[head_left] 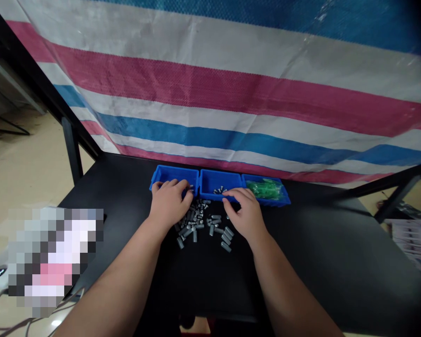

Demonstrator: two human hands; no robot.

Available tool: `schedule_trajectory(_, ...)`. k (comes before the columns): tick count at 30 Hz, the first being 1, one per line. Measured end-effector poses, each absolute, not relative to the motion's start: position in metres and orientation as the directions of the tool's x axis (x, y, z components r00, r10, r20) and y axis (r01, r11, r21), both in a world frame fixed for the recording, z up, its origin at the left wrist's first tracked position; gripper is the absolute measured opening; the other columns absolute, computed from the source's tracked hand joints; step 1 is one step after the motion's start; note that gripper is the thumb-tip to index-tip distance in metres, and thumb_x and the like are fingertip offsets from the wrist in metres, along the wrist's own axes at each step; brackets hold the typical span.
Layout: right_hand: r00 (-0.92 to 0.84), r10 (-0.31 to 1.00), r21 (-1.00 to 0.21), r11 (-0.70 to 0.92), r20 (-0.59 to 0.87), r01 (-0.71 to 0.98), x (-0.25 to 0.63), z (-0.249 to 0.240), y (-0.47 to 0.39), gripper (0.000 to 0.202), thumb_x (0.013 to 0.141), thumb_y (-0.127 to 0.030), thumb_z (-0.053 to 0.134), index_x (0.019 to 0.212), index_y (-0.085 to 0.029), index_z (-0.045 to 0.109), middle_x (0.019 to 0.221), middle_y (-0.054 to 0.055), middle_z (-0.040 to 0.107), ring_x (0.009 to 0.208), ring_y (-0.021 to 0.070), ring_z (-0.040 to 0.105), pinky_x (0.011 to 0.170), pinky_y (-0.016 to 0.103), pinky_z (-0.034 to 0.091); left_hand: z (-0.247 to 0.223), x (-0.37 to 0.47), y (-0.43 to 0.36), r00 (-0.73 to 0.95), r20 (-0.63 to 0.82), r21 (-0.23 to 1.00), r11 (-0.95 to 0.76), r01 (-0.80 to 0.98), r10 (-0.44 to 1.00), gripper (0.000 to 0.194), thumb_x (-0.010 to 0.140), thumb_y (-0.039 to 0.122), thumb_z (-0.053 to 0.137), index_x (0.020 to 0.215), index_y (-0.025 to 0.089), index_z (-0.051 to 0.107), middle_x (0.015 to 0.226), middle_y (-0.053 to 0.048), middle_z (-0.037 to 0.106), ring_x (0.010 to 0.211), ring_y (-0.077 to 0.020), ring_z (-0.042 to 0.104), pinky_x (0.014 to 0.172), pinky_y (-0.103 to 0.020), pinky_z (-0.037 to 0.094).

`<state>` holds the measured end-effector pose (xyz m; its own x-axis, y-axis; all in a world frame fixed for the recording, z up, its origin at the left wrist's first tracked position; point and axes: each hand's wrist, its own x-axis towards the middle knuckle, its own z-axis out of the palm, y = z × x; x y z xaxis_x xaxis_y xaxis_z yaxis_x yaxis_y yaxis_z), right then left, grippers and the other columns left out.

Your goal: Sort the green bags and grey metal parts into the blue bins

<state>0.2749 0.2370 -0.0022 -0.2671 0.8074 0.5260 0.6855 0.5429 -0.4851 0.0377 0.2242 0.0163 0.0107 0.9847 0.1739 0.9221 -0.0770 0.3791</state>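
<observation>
From afar I am seeing my right hand (244,213) hanging at the middle bin's (215,179) front wall, thumb just apart from forefinger, the small screws (219,190) inside lying just left of its fingertips. My left hand (171,202) is curling over the left bin (175,173); whether it is gripping anything I cannot tell. Loose metal cylinders (226,237) are lying between my wrists, those nearer the right hand slanting far-left to near-right. Bin walls are standing between cylinders and bin floors; a green packet (266,189) is filling the right bin (282,200)
</observation>
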Motion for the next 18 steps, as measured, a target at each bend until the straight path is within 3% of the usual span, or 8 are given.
schedule_trajectory(3,-0.231,0.802,-0.506,0.541,0.551,0.672,0.278,0.003,0.234,0.014,0.093,-0.02,0.059,0.099,-0.024,0.072,0.101,0.007,0.07,0.096,0.0232,0.065,0.089,0.039,0.052,0.016,0.038,0.224,-0.013,0.169,0.372,-0.052,0.927,0.985,0.025,0.096,0.04,0.047,0.099,0.026,0.069,0.099,-0.006,0.072,0.103,-0.0286,0.064,0.104,-0.053,0.032)
schedule_trajectory(7,-0.229,0.829,-0.551,0.519,0.51,0.653,0.288,0.01,0.229,0.013,0.091,-0.019,0.059,0.091,-0.023,0.071,0.087,0.003,0.067,0.069,0.0156,0.06,0.065,0.029,0.049,0.016,0.038,0.224,0.018,0.169,0.387,-0.083,0.918,0.985,0.029,0.098,0.038,0.045,0.105,0.031,0.073,0.105,-0.005,0.072,0.106,-0.0281,0.063,0.106,-0.055,0.031)
schedule_trajectory(12,-0.325,0.895,-0.571,0.446,0.306,0.69,0.302,0.014,0.226,0.012,0.088,-0.019,0.06,0.089,-0.023,0.072,0.07,-0.002,0.062,0.056,0.0121,0.055,0.056,0.025,0.043,0.015,0.038,0.225,-0.04,0.168,0.393,-0.03,0.919,0.985,0.031,0.097,0.041,0.048,0.1,0.031,0.078,0.111,-0.006,0.073,0.11,-0.0305,0.06,0.107,-0.056,0.032)
schedule_trajectory(18,-0.418,0.904,-0.537,0.395,0.084,0.745,0.307,0.011,0.224,0.018,0.082,-0.019,0.066,0.095,-0.026,0.076,0.085,-0.001,0.069,0.059,0.0112,0.057,0.055,0.024,0.044,0.011,0.038,0.224,-0.067,0.163,0.368,0.002,0.93,0.984,0.035,0.097,0.04,0.046,0.104,0.032,0.079,0.118,-0.006,0.072,0.116,-0.0329,0.058,0.107,-0.057,0.034)
